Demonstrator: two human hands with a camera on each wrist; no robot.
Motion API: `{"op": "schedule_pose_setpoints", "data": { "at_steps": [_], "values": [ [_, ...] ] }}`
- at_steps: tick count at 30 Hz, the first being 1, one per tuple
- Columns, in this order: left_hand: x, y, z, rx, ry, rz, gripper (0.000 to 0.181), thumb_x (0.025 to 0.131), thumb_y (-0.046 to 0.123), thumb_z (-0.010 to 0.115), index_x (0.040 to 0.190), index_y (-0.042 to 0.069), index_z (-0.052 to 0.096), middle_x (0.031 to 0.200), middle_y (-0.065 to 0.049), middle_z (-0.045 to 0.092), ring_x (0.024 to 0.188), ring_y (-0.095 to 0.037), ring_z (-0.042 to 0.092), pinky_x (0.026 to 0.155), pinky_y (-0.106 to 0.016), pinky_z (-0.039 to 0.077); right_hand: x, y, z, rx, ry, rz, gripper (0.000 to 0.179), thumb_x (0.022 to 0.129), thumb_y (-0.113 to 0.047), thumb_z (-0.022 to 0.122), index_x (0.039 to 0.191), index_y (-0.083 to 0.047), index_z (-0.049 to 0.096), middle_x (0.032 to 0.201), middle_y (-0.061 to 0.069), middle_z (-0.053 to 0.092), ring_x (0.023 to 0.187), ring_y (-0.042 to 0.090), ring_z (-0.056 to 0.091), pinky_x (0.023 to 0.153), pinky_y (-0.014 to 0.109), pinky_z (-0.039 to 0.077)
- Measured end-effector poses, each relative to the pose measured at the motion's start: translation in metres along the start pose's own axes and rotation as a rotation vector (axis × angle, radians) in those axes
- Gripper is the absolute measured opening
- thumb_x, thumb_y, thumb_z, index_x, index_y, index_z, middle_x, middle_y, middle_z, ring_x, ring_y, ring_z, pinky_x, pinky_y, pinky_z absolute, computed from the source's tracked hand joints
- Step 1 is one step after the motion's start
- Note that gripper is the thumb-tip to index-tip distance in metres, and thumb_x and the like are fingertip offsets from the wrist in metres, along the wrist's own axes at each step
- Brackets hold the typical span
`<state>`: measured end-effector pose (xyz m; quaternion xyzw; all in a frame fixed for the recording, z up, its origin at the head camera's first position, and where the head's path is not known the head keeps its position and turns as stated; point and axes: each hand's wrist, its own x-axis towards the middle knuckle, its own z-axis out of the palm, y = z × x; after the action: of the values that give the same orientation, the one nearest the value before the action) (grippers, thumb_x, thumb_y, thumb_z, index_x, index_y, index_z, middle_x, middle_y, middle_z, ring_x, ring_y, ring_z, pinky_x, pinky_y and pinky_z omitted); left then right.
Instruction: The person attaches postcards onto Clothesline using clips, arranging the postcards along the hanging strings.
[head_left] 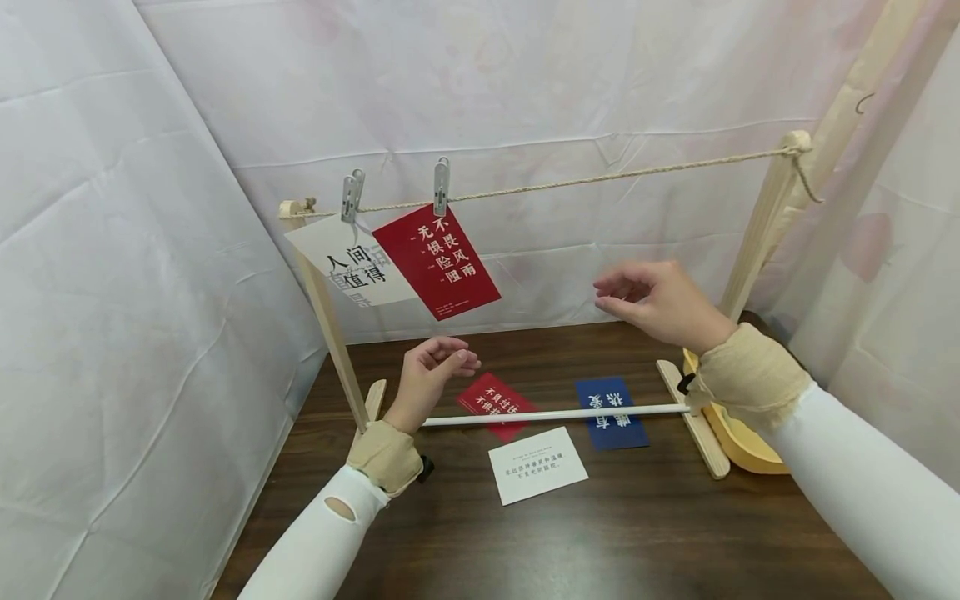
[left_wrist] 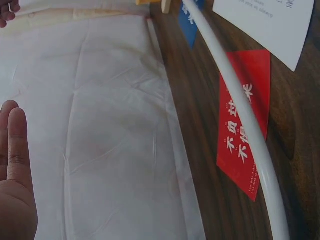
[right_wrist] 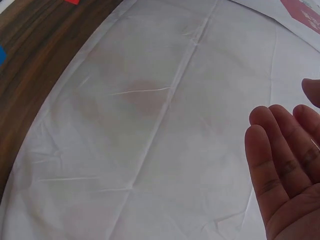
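Two cards hang from a twine line (head_left: pixel 570 180) in the head view: a white card (head_left: pixel 390 283) and a red card (head_left: pixel 457 292). A grey metal clip (head_left: pixel 350 198) holds the white one, and a second clip (head_left: pixel 441 187) holds the red one, which partly overlaps its neighbour. My left hand (head_left: pixel 431 379) is raised below these cards, its fingers loosely bent around nothing. To the right, below the line, my right hand (head_left: pixel 652 302) hovers with relaxed fingers, also holding nothing. On the table lie a smaller red card (left_wrist: pixel 245 70), a white card (head_left: pixel 538 471) and a blue card (head_left: pixel 609 433).
Wooden posts (head_left: pixel 761 229) at both ends carry the line. A white rod (head_left: pixel 547 414) spans low between their feet, crossing over the red and blue cards. A yellow container (head_left: pixel 750 446) stands at the right, behind my right forearm. Pale cloth (head_left: pixel 525 75) encloses the dark table (head_left: pixel 570 542).
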<state>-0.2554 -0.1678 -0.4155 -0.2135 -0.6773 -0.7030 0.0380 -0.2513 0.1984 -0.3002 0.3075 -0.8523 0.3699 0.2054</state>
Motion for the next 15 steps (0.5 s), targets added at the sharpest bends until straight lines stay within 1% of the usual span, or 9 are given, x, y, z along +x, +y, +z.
{"op": "schedule_pose_setpoints", "data": {
  "at_steps": [1, 4, 7, 11, 15],
  "values": [
    [-0.001, -0.001, 0.000, 0.013, -0.008, -0.002, 0.019, 0.106, 0.004, 0.067, 0.118, -0.011, 0.067, 0.106, -0.020, 0.081, 0.093, -0.015, 0.081, 0.089, -0.037, 0.067, -0.002, 0.001, 0.000, -0.002, -0.003, 0.009, 0.010, 0.094, -0.001, 0.083, 0.104, -0.003, 0.082, 0.096, 0.010, 0.083, 0.081, -0.004, 0.068, 0.074, 0.009, 0.053],
    [-0.002, -0.003, 0.001, 0.038, -0.029, -0.001, 0.021, 0.106, 0.004, 0.067, 0.119, -0.012, 0.066, 0.110, -0.033, 0.077, 0.093, -0.014, 0.081, 0.089, -0.037, 0.067, -0.008, 0.004, 0.000, -0.001, -0.004, 0.030, 0.010, 0.094, -0.002, 0.083, 0.104, -0.004, 0.082, 0.096, 0.010, 0.083, 0.081, -0.003, 0.068, 0.074, 0.009, 0.052],
    [-0.002, -0.007, 0.002, 0.059, -0.043, -0.006, 0.022, 0.106, 0.003, 0.067, 0.120, -0.014, 0.066, 0.112, -0.039, 0.074, 0.092, -0.012, 0.080, 0.087, -0.033, 0.067, -0.014, 0.008, 0.001, 0.002, -0.001, 0.048, 0.010, 0.094, -0.002, 0.083, 0.104, -0.003, 0.082, 0.096, 0.010, 0.083, 0.081, -0.004, 0.068, 0.075, 0.009, 0.052],
    [-0.004, -0.013, 0.003, 0.096, -0.059, -0.020, 0.022, 0.106, 0.003, 0.066, 0.120, -0.013, 0.067, 0.113, -0.039, 0.073, 0.093, -0.013, 0.080, 0.087, -0.030, 0.066, -0.021, 0.015, 0.003, 0.006, 0.005, 0.058, 0.010, 0.094, -0.001, 0.083, 0.103, -0.002, 0.082, 0.096, 0.011, 0.083, 0.080, -0.004, 0.067, 0.073, 0.010, 0.052],
    [-0.007, -0.018, 0.006, 0.132, -0.073, -0.031, 0.022, 0.105, 0.004, 0.069, 0.120, -0.011, 0.068, 0.112, -0.034, 0.076, 0.093, -0.012, 0.080, 0.089, -0.028, 0.065, -0.028, 0.020, 0.005, 0.022, 0.006, 0.081, 0.010, 0.094, 0.000, 0.082, 0.104, -0.002, 0.081, 0.096, 0.012, 0.082, 0.079, -0.003, 0.067, 0.070, 0.011, 0.053]
  ]
}}
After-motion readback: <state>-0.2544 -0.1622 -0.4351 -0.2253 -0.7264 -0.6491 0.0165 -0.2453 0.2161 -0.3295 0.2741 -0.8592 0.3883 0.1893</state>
